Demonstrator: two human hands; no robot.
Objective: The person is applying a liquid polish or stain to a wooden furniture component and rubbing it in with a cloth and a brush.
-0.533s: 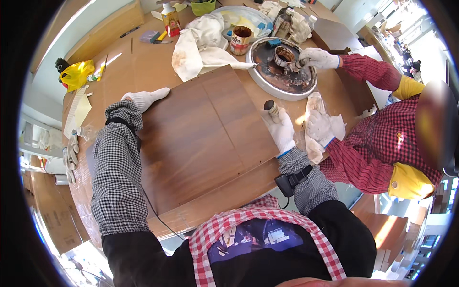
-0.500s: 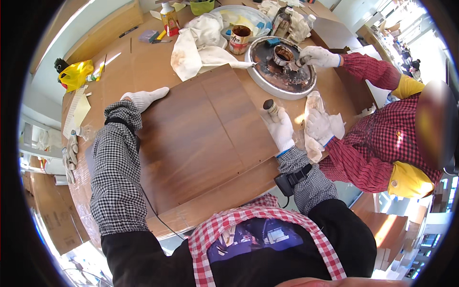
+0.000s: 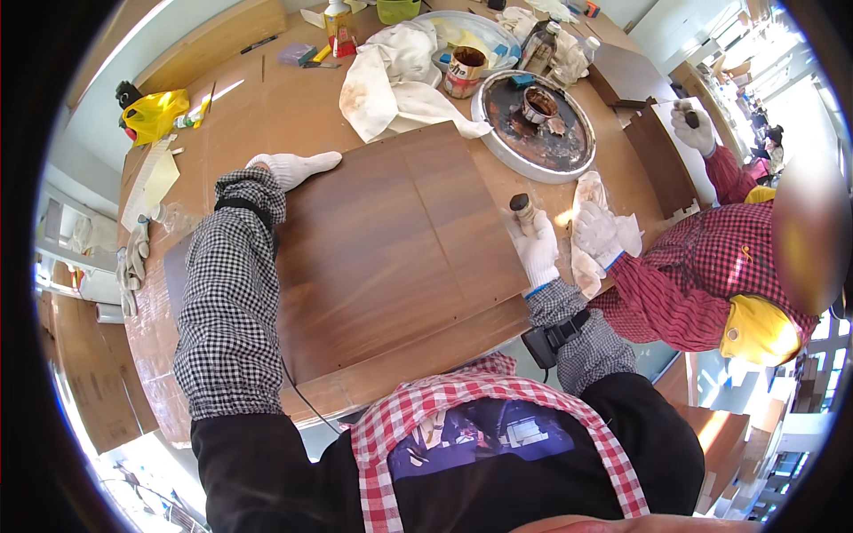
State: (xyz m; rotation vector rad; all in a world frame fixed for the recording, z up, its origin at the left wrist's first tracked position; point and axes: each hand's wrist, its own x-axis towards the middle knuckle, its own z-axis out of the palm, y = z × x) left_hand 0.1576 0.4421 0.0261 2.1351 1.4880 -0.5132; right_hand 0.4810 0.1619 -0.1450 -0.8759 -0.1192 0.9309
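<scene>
A brown wood-grain panel lies tilted on the table before me. My left hand, in a white glove, rests at its far left corner with the fingers stretched out along the edge. Beside the panel's right edge, my right hand, gloved too, is closed around a short round brush whose dark end points up and away. Just right of it, a co-worker's gloved hand is on a stained white cloth. The co-worker's other hand is raised, holding a small dark-ended thing.
Beyond the panel stands a round stained tray with a small cup of brown liquid. A stained can, crumpled white cloth and bottles sit nearby. A yellow bag lies far left.
The co-worker's far hand has left the cup in the round tray and lifted to the right. My hands stay at the panel; the whole view has shifted slightly.
</scene>
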